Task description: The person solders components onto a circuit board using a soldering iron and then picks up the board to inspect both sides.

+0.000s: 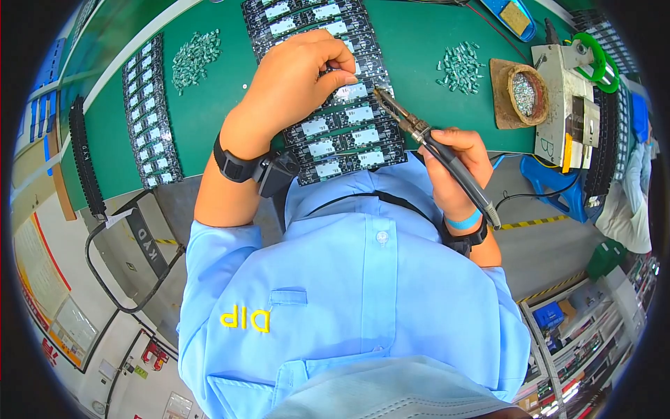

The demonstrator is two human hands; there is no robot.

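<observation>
My left hand (293, 80) rests over a column of black circuit board panels (322, 150) with white parts on them. Its thumb and index finger are pinched together just above a board; whatever lies between them is too small or hidden to make out. In my right hand (474, 148) is a soldering iron (466, 183), gripped by its dark handle like a pen. The iron slants up and left, its tip at the boards close to the left fingertips. Whether the tip touches a joint, I cannot tell.
On the green table (419, 42) lie two heaps of small parts, one left (197, 61), one right (460, 68). Another board panel (150, 112) lies far left. At right stand a round dish of metal bits (511, 77), a boxy unit (548, 143), a green reel (593, 42) and a blue sponge tray (532, 31).
</observation>
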